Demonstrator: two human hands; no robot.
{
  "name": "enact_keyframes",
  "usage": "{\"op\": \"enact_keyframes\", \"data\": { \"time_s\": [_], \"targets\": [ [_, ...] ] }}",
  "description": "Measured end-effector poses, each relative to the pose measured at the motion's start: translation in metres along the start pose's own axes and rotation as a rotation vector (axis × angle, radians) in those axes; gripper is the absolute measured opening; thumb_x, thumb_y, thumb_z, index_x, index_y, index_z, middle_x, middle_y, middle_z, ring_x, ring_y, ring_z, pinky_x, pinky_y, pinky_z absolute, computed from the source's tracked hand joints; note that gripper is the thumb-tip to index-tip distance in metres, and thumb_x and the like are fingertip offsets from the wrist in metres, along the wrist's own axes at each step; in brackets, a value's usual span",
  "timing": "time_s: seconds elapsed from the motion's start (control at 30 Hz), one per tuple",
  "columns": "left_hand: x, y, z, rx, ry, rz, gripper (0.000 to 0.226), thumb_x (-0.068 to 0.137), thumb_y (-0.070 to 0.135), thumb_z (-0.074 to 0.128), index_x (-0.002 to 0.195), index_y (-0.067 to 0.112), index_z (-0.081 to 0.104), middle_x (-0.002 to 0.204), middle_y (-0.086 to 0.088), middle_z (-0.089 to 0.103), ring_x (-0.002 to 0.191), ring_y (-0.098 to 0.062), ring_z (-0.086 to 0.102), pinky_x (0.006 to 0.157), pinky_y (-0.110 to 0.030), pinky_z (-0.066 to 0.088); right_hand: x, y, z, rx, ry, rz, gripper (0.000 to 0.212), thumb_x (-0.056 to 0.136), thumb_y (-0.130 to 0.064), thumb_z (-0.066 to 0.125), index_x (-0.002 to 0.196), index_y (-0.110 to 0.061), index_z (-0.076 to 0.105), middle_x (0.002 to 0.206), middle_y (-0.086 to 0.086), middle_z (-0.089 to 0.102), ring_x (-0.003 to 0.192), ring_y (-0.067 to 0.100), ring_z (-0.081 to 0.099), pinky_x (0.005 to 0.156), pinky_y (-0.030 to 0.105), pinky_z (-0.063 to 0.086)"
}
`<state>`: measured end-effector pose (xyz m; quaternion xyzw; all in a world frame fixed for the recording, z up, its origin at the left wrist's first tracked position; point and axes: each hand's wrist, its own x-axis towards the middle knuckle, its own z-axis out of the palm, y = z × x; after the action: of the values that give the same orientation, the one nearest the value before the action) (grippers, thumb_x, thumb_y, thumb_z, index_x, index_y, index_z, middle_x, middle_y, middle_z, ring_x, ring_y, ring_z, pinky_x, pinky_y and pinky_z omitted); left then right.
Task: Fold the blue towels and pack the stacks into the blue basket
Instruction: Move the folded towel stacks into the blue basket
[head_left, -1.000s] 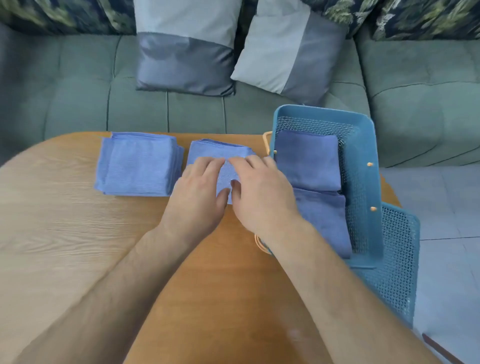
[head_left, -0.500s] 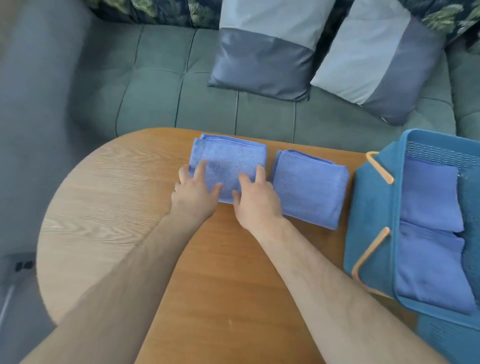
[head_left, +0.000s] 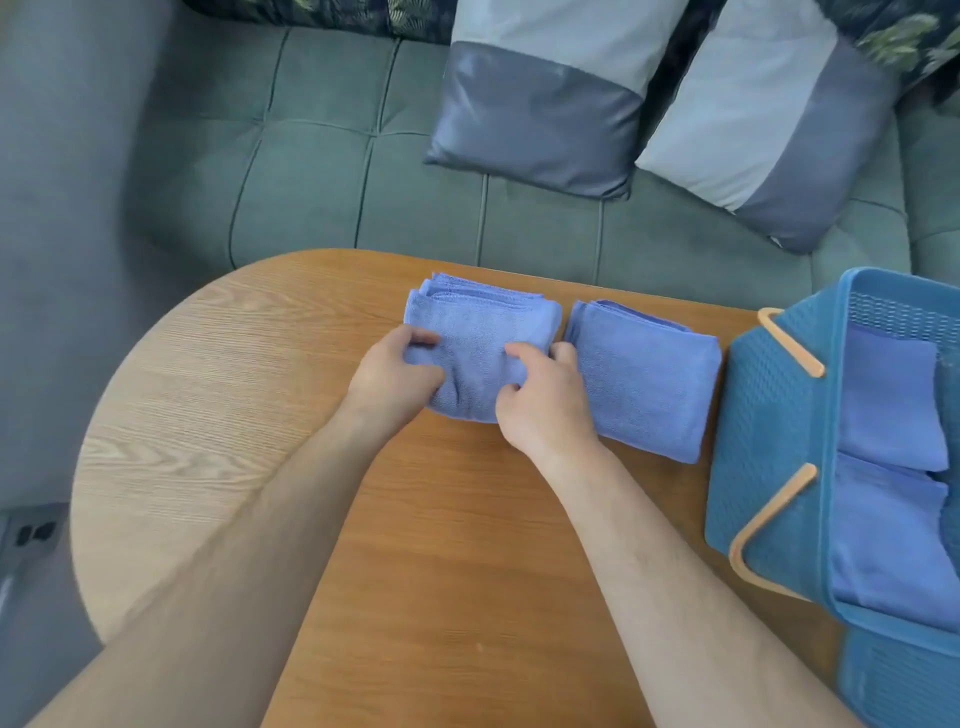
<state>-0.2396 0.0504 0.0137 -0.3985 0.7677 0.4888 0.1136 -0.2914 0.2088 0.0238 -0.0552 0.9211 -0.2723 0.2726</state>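
Two stacks of folded blue towels lie side by side at the far edge of the wooden table (head_left: 441, 545). My left hand (head_left: 392, 376) grips the left stack (head_left: 480, 332) at its left side, and my right hand (head_left: 545, 400) grips the same stack at its right side; the cloth bunches between them. The right stack (head_left: 649, 384) lies untouched beside it. The blue basket (head_left: 769, 415) with orange handles stands at the table's right end and holds two folded blue towel stacks (head_left: 888, 415).
A green sofa (head_left: 322, 171) runs behind the table, with two grey cushions (head_left: 540, 98) leaning on it. A second blue mesh basket part (head_left: 893, 680) shows at the lower right. The floor lies to the left of the rounded table end.
My hands moved from the right stack to the left one and went from lying flat on it to curling round its sides. The view swung left, putting the basket at the right edge.
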Motion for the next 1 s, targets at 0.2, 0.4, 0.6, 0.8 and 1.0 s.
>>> {"op": "enact_keyframes", "data": {
  "time_s": [0.2,0.4,0.6,0.8,1.0],
  "targets": [
    [-0.028,0.011,0.001,-0.052,-0.012,0.149,0.054,0.080,0.008,0.067,0.128,0.033,0.064,0.119,0.014,0.058,0.094,0.007,0.059,0.074,-0.008,0.045,-0.021,0.009,-0.025,-0.117,0.047,-0.139,0.063,0.095,-0.015,0.050,0.155,-0.029,0.034,0.154,-0.003,0.022,0.125,0.028,0.042,0.094,0.040,0.046],
    [-0.074,0.052,0.029,-0.009,0.042,0.396,0.053,0.086,0.008,0.067,0.134,0.029,0.060,0.122,0.023,0.051,0.110,0.021,0.046,0.088,0.005,0.032,-0.046,0.034,-0.077,-0.117,0.181,-0.199,0.063,0.096,-0.018,0.052,0.156,-0.026,0.035,0.157,0.002,0.024,0.128,0.030,0.041,0.100,0.043,0.044],
    [-0.109,0.105,0.093,-0.008,-0.014,0.567,0.049,0.089,0.011,0.068,0.134,0.028,0.060,0.121,0.014,0.052,0.103,0.013,0.050,0.082,0.001,0.035,-0.071,0.097,-0.149,-0.105,0.312,-0.170,0.061,0.095,-0.024,0.057,0.154,-0.026,0.041,0.156,0.003,0.028,0.130,0.029,0.042,0.104,0.042,0.044],
    [-0.140,0.155,0.185,0.166,-0.202,0.694,0.054,0.091,0.015,0.066,0.143,0.021,0.053,0.136,0.010,0.045,0.112,0.008,0.044,0.090,-0.001,0.033,-0.092,0.188,-0.217,-0.180,0.357,-0.032,0.063,0.096,-0.029,0.059,0.155,-0.025,0.038,0.156,0.002,0.026,0.131,0.031,0.042,0.103,0.044,0.045],
    [-0.153,0.207,0.256,0.537,-0.211,0.753,0.052,0.091,0.015,0.057,0.143,0.013,0.048,0.141,-0.003,0.038,0.114,-0.024,0.056,0.091,-0.040,0.050,-0.074,0.243,-0.252,-0.250,0.302,0.086,0.066,0.095,-0.027,0.059,0.156,-0.021,0.033,0.158,0.006,0.022,0.130,0.033,0.041,0.101,0.047,0.046]
  ]
}}
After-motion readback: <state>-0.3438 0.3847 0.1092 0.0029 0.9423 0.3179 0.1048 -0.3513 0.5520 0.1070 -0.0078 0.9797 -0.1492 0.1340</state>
